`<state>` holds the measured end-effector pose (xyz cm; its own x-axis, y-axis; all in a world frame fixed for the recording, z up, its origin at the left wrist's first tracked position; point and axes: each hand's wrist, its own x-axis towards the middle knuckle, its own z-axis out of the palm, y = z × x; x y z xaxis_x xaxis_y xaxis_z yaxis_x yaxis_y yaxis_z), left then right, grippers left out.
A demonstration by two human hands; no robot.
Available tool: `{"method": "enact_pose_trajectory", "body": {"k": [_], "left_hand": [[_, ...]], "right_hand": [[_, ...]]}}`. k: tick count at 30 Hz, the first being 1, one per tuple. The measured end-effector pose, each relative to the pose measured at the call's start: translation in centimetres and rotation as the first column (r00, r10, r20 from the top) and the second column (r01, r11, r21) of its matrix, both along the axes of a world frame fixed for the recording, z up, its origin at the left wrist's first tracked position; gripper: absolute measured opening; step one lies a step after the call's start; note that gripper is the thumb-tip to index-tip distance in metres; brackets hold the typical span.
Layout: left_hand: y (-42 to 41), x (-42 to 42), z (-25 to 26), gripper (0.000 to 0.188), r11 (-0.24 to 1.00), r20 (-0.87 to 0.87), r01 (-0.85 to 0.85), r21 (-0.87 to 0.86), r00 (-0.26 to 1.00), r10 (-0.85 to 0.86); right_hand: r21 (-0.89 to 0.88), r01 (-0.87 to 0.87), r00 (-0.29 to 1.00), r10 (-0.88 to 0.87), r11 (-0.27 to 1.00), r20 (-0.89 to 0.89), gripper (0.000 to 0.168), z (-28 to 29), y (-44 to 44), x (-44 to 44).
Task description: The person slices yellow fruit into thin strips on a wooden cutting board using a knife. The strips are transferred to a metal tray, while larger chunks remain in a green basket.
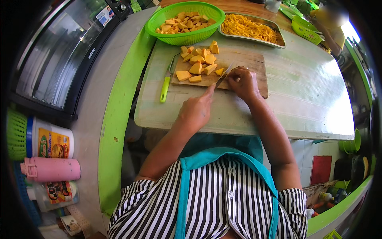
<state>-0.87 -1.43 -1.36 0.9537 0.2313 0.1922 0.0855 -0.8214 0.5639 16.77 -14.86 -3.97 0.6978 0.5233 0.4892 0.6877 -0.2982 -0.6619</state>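
My left hand (195,112) grips a kitchen knife (222,78), its index finger stretched along the knife towards the blade. Close against the blade, my right hand (243,82) has its fingers curled around a small squash piece, which they mostly hide. Both hands are over the front part of a wooden cutting board (255,67). Orange squash chunks (195,68) lie in a loose heap on the board's left half. A small cut piece (219,71) rests just left of the blade.
Left of the board lies a green-handled kitchen tool (165,89) with a metal frame. Behind are a green plastic basket (185,37) of squash chunks and a metal tray (282,44) of orange strips. Another person (332,33) is at the far right. A low green ledge (115,125) runs along the left.
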Motion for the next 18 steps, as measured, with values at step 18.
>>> {"method": "enact_pose_trajectory", "body": {"k": [18], "left_hand": [[-0.7,-2.9,1.9,0.051,0.996,0.037,0.053,0.078,0.998,-0.056]], "right_hand": [[0.064,0.008,1.0,-0.008,0.998,0.008,0.007,-0.1,0.5,-0.2]]}}
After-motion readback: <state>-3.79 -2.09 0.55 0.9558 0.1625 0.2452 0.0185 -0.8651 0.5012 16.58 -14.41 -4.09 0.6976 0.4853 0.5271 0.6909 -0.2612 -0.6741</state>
